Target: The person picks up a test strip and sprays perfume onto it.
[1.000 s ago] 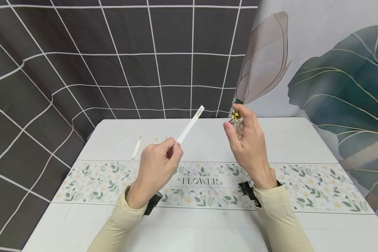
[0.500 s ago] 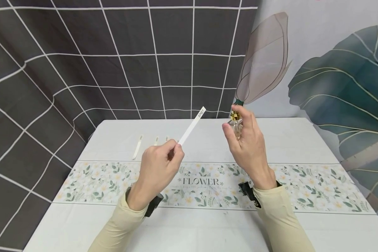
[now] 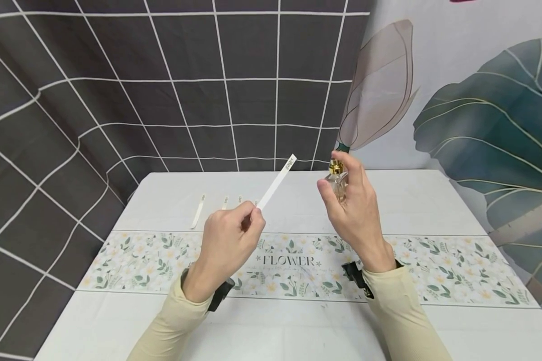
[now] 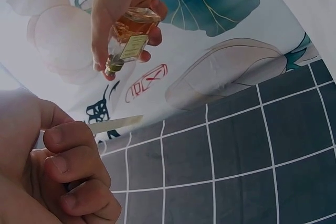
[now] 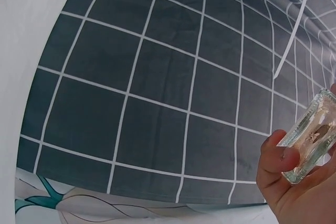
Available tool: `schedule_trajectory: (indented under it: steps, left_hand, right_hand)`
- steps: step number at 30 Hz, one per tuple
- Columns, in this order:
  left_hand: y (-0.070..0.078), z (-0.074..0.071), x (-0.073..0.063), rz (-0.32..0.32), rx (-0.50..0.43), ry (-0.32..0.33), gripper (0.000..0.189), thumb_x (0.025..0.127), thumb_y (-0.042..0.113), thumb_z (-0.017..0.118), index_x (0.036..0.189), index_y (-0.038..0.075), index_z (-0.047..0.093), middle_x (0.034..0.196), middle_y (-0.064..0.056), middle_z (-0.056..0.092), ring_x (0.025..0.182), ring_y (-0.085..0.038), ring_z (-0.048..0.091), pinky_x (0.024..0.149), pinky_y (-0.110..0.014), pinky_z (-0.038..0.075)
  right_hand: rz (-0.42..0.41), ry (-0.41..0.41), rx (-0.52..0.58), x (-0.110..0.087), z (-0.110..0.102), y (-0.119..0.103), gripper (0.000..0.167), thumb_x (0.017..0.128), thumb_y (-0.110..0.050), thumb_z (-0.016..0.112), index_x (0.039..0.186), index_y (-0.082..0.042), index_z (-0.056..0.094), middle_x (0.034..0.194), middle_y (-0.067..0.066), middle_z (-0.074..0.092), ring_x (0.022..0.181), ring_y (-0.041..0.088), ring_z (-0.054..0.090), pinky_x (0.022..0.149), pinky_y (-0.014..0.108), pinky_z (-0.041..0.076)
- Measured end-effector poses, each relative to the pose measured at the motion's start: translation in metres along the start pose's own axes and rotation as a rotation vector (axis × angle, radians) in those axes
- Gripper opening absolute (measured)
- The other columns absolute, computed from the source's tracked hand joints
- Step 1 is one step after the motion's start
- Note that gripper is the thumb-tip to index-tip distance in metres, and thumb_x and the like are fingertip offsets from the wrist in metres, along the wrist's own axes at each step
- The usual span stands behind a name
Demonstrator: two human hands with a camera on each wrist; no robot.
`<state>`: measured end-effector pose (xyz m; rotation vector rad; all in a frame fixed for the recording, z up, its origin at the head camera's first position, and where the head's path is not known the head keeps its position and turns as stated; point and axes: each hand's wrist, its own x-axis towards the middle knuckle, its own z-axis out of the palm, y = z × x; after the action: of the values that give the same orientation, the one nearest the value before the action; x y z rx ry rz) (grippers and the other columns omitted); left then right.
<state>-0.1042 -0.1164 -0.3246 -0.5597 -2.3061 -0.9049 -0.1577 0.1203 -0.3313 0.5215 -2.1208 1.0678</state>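
Observation:
My left hand [image 3: 230, 233] pinches a white paper perfume test strip [image 3: 276, 181] between thumb and forefinger. The strip slants up and right, with small dark print at its far end. To its right, my right hand [image 3: 359, 215] holds a small glass perfume bottle [image 3: 337, 184] with a gold neck. Its forefinger lies over the top of the sprayer. In the left wrist view, the perfume bottle [image 4: 132, 40] shows amber liquid and a pale yellow label. A gap separates bottle and strip. The right wrist view shows fingers round the bottle's glass body [image 5: 315, 135].
Several similar strips lie on the white table behind my left hand, the leftmost strip [image 3: 198, 211] fully visible and others partly hidden. A floral runner [image 3: 447, 271] crosses the table. A dark gridded cloth [image 3: 248, 100] hangs behind.
The perfume bottle has shifted very slightly left and down, and the strip very slightly right, so the two are a little closer. Both hands keep their hold.

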Motion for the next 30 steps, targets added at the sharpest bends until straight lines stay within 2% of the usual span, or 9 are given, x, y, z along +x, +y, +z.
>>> schedule_trajectory:
  steps: [4, 12, 23, 30]
  left_hand:
    - [0.0006, 0.0002, -0.0003, -0.001, 0.004, -0.002, 0.029, 0.091, 0.007, 0.055, 0.063, 0.015, 0.049, 0.05, 0.01, 0.038, 0.043, -0.001, 0.028, 0.042, -0.02, 0.021]
    - [0.0002, 0.0013, -0.0009, 0.004, 0.005, -0.004, 0.03, 0.09, 0.007, 0.055, 0.063, 0.016, 0.048, 0.049, 0.01, 0.037, 0.043, 0.0, 0.027, 0.042, -0.019, 0.021]
    - [0.0017, 0.0014, -0.0006, 0.015, 0.0, -0.009, 0.029, 0.09, 0.008, 0.055, 0.063, 0.017, 0.05, 0.05, 0.011, 0.037, 0.043, 0.0, 0.029, 0.043, -0.02, 0.022]
    - [0.0022, 0.0021, -0.0009, 0.016, 0.006, -0.007, 0.029, 0.089, 0.007, 0.055, 0.063, 0.016, 0.051, 0.05, 0.01, 0.036, 0.044, 0.0, 0.029, 0.043, -0.02, 0.023]
  right_hand:
    - [-0.02, 0.005, 0.001, 0.0, 0.0005, 0.0007, 0.048, 0.098, -0.024, 0.063, 0.144, -0.014, 0.051, 0.119, 0.017, 0.061, 0.082, 0.023, 0.048, 0.067, 0.038, 0.036]
    - [-0.035, 0.015, -0.001, 0.0005, 0.0001, 0.0007, 0.047, 0.098, -0.026, 0.063, 0.143, -0.016, 0.054, 0.122, 0.016, 0.062, 0.084, 0.024, 0.051, 0.068, 0.037, 0.038]
    - [-0.029, 0.037, -0.006, 0.0003, -0.0009, -0.0017, 0.044, 0.097, -0.022, 0.063, 0.14, -0.014, 0.055, 0.116, 0.016, 0.063, 0.082, 0.023, 0.049, 0.064, 0.037, 0.036]
    - [-0.037, 0.049, 0.002, 0.0008, -0.0029, -0.0018, 0.044, 0.099, -0.028, 0.06, 0.139, -0.01, 0.053, 0.111, 0.02, 0.06, 0.079, 0.025, 0.044, 0.065, 0.034, 0.031]
